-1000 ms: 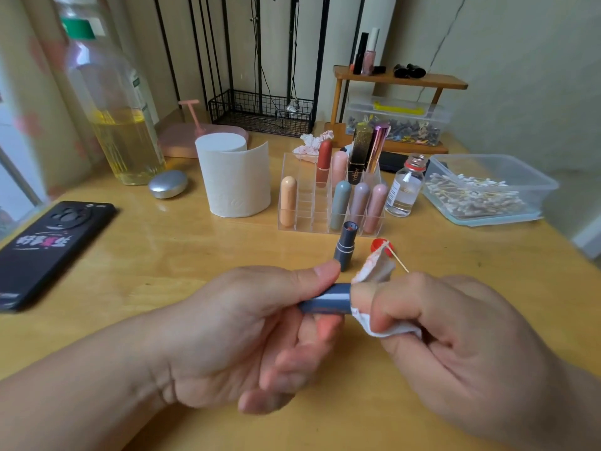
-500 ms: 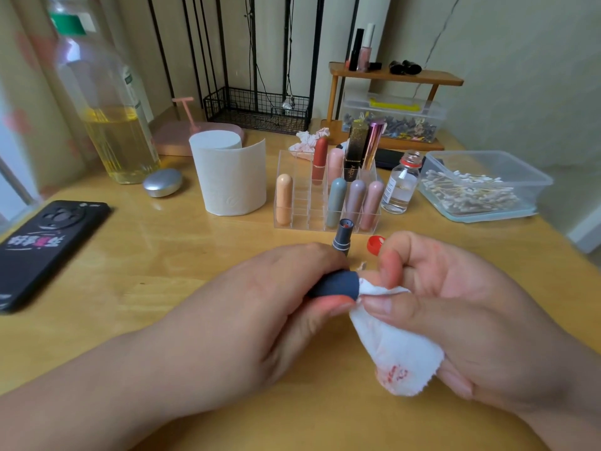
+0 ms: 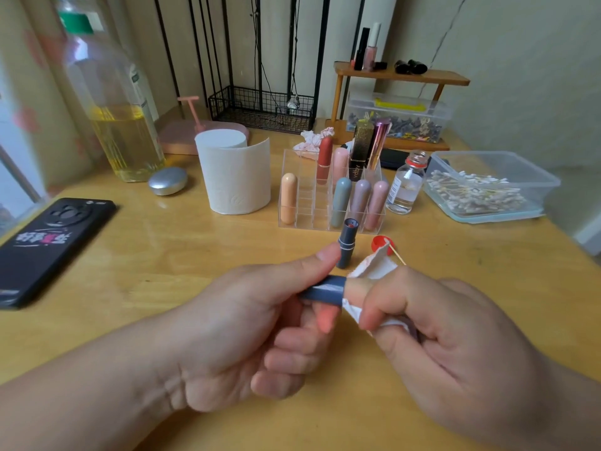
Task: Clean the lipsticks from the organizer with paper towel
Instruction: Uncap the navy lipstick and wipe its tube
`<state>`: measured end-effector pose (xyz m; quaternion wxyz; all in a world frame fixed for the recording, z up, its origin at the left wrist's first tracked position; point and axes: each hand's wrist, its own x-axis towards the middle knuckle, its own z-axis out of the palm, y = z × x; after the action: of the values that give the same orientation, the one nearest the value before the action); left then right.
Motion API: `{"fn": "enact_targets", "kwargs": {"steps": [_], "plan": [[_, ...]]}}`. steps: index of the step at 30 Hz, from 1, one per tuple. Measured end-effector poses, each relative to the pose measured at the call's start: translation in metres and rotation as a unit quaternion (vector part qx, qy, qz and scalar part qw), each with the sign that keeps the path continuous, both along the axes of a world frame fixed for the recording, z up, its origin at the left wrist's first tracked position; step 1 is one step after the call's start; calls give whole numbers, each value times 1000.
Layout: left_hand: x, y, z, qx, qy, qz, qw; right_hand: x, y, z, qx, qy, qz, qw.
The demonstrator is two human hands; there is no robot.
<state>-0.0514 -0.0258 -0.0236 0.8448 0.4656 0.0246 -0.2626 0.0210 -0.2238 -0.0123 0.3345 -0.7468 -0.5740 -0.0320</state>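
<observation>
Wooden table (image 3: 156,265) is filling the head view, with a pale wall (image 3: 527,76) behind it. Near the middle, the left hand (image 3: 247,320) is pinching a blue cap (image 3: 325,289) between thumb and fingers, so this hand is closing tight on the cap. The cap is lying sideways in the air above the table, with its open end pointing at the right hand (image 3: 439,330). The right hand is curling round a bit of white towel (image 3: 374,266), and one finger (image 3: 356,289), with towel about it, is pressing on that open end. I cannot tell if the finger is going inside. Just behind the hands, the blue lipstick (image 3: 347,244) is standing up on the table with no cap on. Behind it, the clear organizer (image 3: 305,203) is holding more lipsticks (image 3: 340,203), and a white roll (image 3: 234,177) is standing beside it.

The cap is looking small, light, hard and shiny, so I think it is going to slip easily. Holding it round the closed end, as the thumb is doing, is looking best. The towel is looking soft and thin, so hard pushing is likely going to tear it. The open lipstick is looking easy to tip with a small bump.
</observation>
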Motion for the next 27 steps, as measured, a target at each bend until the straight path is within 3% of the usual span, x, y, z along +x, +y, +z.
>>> {"fn": "enact_targets", "kwargs": {"steps": [2, 4, 6, 7, 8, 10, 11, 12, 13, 14, 16, 18, 19, 20, 22, 23, 25, 27], "plan": [[-2, -5, 2, 15, -24, 45, 999, -2, -2, -2, 20, 67, -3, 998], [-4, -11, 3, 22, -63, 82, 994, -6, -3, -3, 67, 199, 2, 978], [-6, -13, 1, 75, -122, 105, 984, -10, 0, 2, 113, 341, -1, 933], [-7, -13, 0, 156, -180, 113, 965, -10, 1, 4, 129, 411, 0, 903], [-6, -10, -4, 287, -264, 130, 911, -7, 0, 6, 131, 471, 1, 873], [-6, -5, -11, 533, -445, 166, 701, -1, -2, 6, 110, 548, 10, 829], [-3, -3, -12, 595, -478, 179, 621, 2, -3, 5, 101, 577, 19, 810], [-3, -1, -12, 624, -489, 185, 581, 5, -3, 5, 97, 603, 26, 792], [5, -2, -11, 631, -494, 183, 569, 6, -4, 5, 101, 623, 31, 775], [8, -3, -8, 636, -486, 176, 574, 7, -5, 5, 111, 640, 32, 760], [14, 1, 0, 627, -417, 171, 636, 7, -6, 5, 131, 647, 39, 750], [10, 4, 0, 585, -403, 186, 679, 2, -3, 6, 142, 602, 29, 785], [5, 3, 0, 529, -408, 188, 719, 0, -2, 5, 155, 568, 24, 808], [1, 1, 1, 467, -374, 179, 781, -3, -1, 4, 170, 530, 31, 830], [-5, 0, 0, 310, -218, 108, 919, -4, -3, 0, 161, 387, 47, 907], [-1, -1, 1, 240, -143, 58, 958, -1, -5, -3, 123, 292, 41, 948], [-1, -2, 4, 139, -50, -9, 989, 4, -8, -4, 46, 130, 11, 990], [1, -1, 3, 78, -24, 4, 997, 3, -7, -3, 22, 91, 8, 996]]}}
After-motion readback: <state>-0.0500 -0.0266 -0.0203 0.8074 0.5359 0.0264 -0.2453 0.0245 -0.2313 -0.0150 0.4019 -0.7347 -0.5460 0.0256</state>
